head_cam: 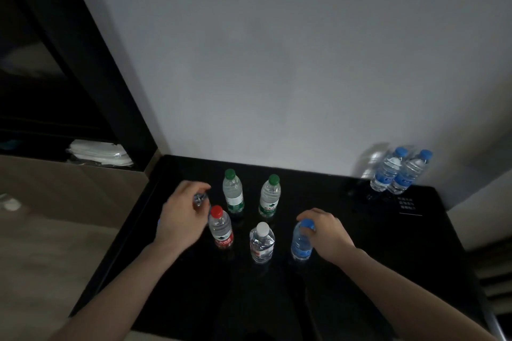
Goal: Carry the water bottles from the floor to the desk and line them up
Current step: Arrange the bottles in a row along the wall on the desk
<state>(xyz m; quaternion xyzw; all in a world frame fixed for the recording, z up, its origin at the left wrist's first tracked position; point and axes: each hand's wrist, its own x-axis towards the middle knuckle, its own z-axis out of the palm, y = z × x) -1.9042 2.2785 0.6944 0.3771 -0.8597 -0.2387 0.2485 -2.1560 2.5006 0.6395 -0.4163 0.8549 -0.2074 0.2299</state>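
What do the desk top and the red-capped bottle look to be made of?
Desk top: black and glossy, perhaps glass or lacquered board; the bottles cast faint reflections in it, though the exact material cannot be told. Red-capped bottle: clear, thin ribbed plastic that shows the water inside, with a shiny red label and an opaque plastic cap.

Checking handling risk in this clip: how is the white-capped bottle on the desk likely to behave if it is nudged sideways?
The white-capped bottle stands upright and looks full of water, so it is probably fairly heavy for its size. The glossy black desk suggests it may slide rather than stick. Being taller than its base, a push near the cap could tip it, and then it would likely roll.
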